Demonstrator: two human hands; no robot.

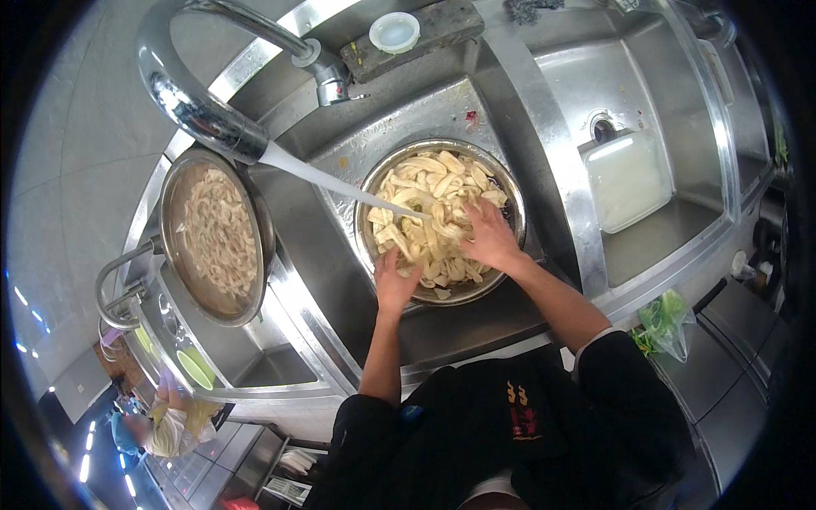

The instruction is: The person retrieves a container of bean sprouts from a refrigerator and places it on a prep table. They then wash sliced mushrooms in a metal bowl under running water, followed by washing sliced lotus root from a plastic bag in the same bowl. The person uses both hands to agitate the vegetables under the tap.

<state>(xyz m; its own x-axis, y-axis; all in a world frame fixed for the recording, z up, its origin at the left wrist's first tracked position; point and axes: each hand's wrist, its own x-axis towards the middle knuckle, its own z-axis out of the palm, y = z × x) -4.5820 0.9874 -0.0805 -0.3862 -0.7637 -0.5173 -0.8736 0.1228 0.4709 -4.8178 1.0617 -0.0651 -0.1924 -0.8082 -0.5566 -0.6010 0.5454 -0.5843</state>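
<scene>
A round metal basin (pixel 517 223) full of pale, sliced food pieces (pixel 421 172) in water sits in the middle steel sink. Water (pixel 344 188) runs from the curved chrome faucet (pixel 204 118) into it. At the basin's near left edge, my left hand (pixel 395 280) has its fingertips among the pieces, fingers apart. My right hand (pixel 491 236) reaches over the basin's right side, its spread fingers touching the pieces near the stream. Whether either hand grips any piece cannot be told. Another metal bowl (pixel 269 245), holding brownish-pink strips (pixel 220 233) in liquid, stands left of the sink.
The right sink holds a lidded translucent plastic container (pixel 628 182) beside its drain. A small white bowl (pixel 394 33) rests on the ledge behind. Bagged greens (pixel 666 322) lie at the right. A person (pixel 159 430) is at the far lower left, near a green basin (pixel 196 368).
</scene>
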